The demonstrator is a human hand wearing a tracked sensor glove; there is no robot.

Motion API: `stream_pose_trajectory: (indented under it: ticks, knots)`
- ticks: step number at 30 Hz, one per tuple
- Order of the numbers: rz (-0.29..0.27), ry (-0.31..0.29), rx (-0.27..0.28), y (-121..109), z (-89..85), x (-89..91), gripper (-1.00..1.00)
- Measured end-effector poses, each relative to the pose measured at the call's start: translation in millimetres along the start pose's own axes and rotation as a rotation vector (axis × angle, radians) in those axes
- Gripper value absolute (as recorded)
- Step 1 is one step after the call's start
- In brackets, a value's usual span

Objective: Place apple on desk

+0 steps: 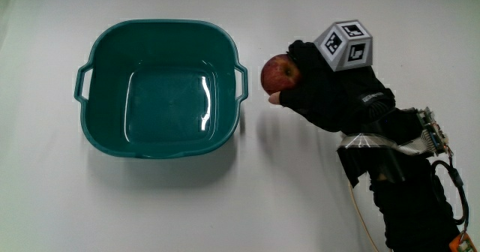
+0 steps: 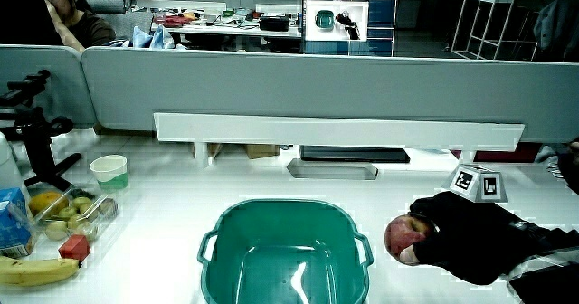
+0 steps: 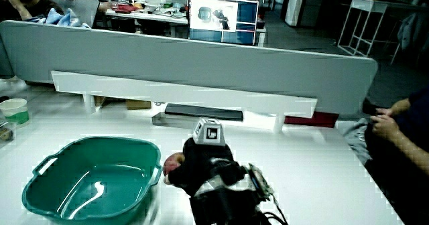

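White counter (image 1: 247, 199) carrying teal basin (image 1: 161, 91); hand (image 1: 330, 94) gripping apple (image 1: 280, 73) beside basin. Placing step; next needing lowering, releasing.

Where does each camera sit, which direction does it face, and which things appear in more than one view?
Main view: above the table, looking straight down on the teal basin, with the hand holding the apple beside it; the forearm shows too.
Side view: looks forward and down across the table toward the grey partition; hand and apple beside the basin, with a banana at the table's edge.
Side view: also faces the partition; the hand and forearm fill the foreground.
Shared: basin, apple and hand appear in all three.
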State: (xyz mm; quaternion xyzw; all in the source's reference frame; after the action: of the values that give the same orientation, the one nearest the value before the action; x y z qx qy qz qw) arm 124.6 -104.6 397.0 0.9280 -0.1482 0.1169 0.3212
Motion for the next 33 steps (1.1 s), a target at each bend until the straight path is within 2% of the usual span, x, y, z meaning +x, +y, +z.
stream_pose_trajectory:
  ticks: [7,10,17,21,22,28,33]
  knots:
    - [-0.074,-0.002,-0.027,3,-15.9,26.3,0.0]
    - [-0.085,0.013,-0.052,7,-24.3,33.9,0.0]
    - [-0.131,0.005,-0.096,13,-41.7,50.4,0.0]
    - [-0.158,-0.016,-0.107,15,-49.1,56.1,0.0]
    - [-0.148,0.0,-0.119,16,-50.7,56.9,0.0]
    - [-0.169,-0.02,-0.14,19,-61.3,61.9,0.0]
    - [-0.176,-0.01,-0.132,16,-59.0,61.1,0.0]
